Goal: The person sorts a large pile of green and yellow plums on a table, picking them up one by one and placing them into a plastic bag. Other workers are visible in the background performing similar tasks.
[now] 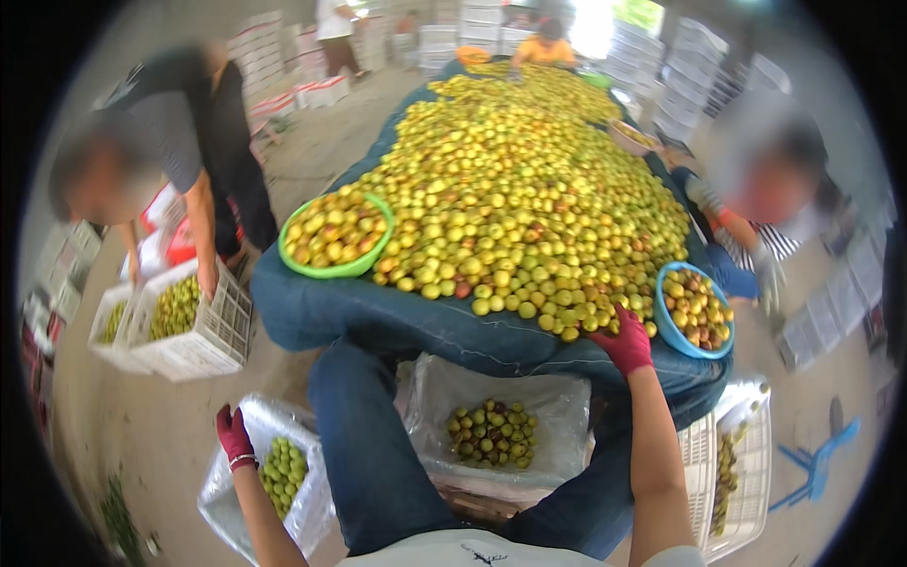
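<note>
My left hand (pixel 234 436), in a red glove, is over the rim of a clear plastic liner (pixel 216 489) at the lower left. Its fingers are slightly apart, and no fruit shows in them. Green round fruits (pixel 283 471) lie inside that liner. My right hand (pixel 627 344), also gloved in red, reaches to the near edge of a large pile of yellow-green round fruits (pixel 517 191). Thumb and fingers are spread beside the fruits there. Between my knees, a plastic-lined crate (pixel 560 404) holds darker, greenish-brown fruits (pixel 492 432).
A blue cloth (pixel 305 312) covers the table, bearing a green basin (pixel 327 271) and a blue basin (pixel 669 333) of fruit. At left, a person grips a white crate (pixel 188 358). Other people are around the table. White crates (pixel 744 489) and a blue stool (pixel 815 464) stand at right.
</note>
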A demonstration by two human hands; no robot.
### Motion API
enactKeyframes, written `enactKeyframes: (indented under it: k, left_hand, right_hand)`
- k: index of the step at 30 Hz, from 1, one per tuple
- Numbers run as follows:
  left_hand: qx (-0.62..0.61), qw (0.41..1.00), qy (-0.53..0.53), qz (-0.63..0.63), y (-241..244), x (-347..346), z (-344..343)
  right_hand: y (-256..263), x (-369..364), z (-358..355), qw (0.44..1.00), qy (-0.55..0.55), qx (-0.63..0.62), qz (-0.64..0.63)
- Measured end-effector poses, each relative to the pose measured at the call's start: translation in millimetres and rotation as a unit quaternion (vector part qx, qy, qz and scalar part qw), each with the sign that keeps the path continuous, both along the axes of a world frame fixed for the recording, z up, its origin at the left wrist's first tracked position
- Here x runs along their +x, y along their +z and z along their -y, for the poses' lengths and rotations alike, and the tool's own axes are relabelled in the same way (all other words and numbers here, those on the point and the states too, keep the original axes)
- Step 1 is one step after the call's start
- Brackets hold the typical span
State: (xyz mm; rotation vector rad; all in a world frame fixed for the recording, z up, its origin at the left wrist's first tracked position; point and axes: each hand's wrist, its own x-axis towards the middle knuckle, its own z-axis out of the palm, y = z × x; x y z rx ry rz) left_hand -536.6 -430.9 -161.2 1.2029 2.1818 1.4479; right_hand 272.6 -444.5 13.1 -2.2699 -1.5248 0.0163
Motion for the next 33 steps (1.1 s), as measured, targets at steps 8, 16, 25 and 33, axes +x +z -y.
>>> enactKeyframes:
  k: [8, 16, 25, 33]
  left_hand:
    - [-0.079, 0.846, -0.526, 0.035, 200.3, 356.0, -116.5]
    - [-0.223, 0.830, -0.487, 0.157, 98.3, 502.6, -181.3]
    - [-0.111, 0.815, -0.511, -0.249, 110.4, 540.0, -181.0]
    - [0.033, 0.798, -0.504, -0.330, 156.1, 555.2, -198.5]
  right_hand:
    - [-23.7, -20.7, -31.6, 0.996, 0.004, -0.047, -0.079]
    - [-70.3, -86.3, -94.0, 0.979, -0.147, 0.131, -0.057]
    - [-56.3, -127.6, -150.0, 0.980, 0.004, 0.197, -0.035]
    - [-34.6, -116.4, -119.8, 0.972, 0.146, 0.183, 0.001]
